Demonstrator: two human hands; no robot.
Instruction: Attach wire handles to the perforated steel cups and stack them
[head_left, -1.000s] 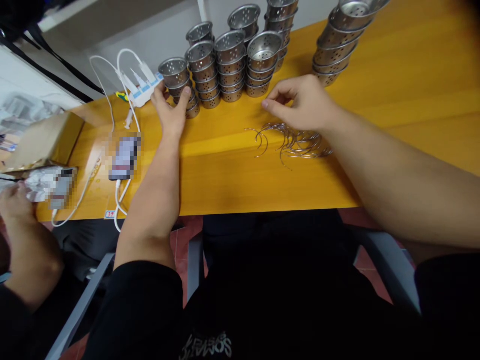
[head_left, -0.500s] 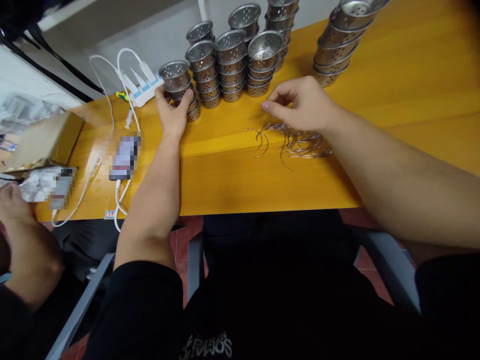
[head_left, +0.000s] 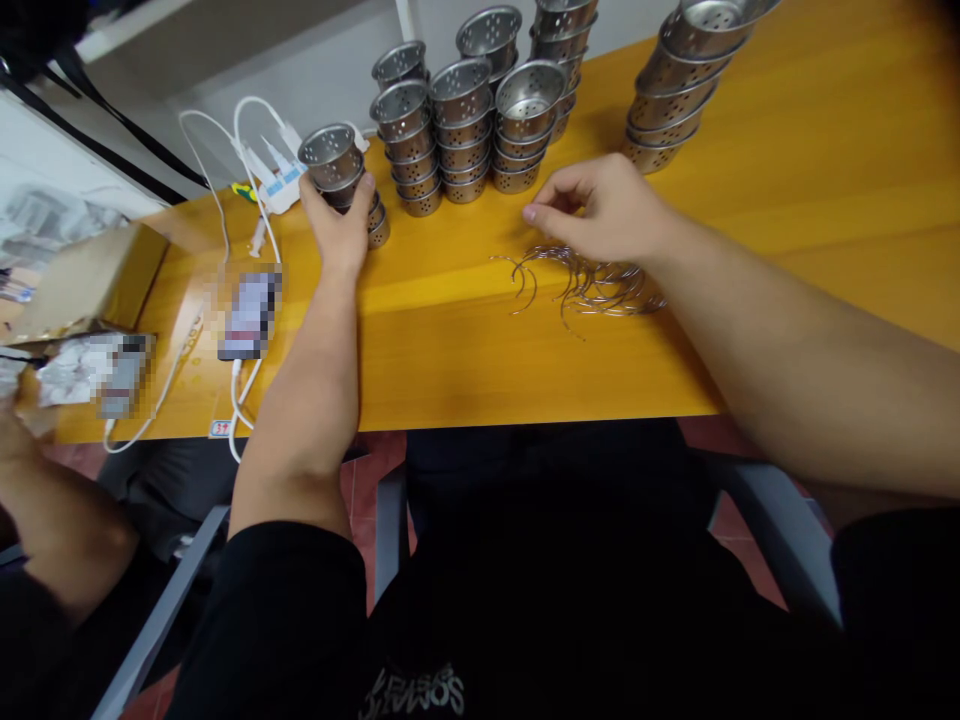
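Observation:
My left hand (head_left: pixel 339 228) is wrapped round a stack of perforated metal cups (head_left: pixel 330 150), thumb on the right side and fingers on the left. The stack leans to the left, and its lower part is partly hidden by the hand. Over the table my right hand (head_left: pixel 600 210) is held with thumb and forefinger drawn together in a pinch. Whatever lies between those fingertips is too small to make out. Just below it lies a loose pile of thin curved metal wires (head_left: pixel 607 290), partly covered by the hand and wrist.
More stacks of perforated cups (head_left: pixel 461 135) stand along the wall, with another leaning stack (head_left: pixel 667 100) farther right. To the left are a white power strip (head_left: pixel 289 185), cables, a phone (head_left: pixel 251 315) and a cardboard box (head_left: pixel 97 275). Another person's arm (head_left: pixel 67 510) is at far left.
My left hand has shifted the cup stack slightly left, away from the neighbouring stack, and tilted it. My right hand stays where it was. The other person's hand at far left has moved.

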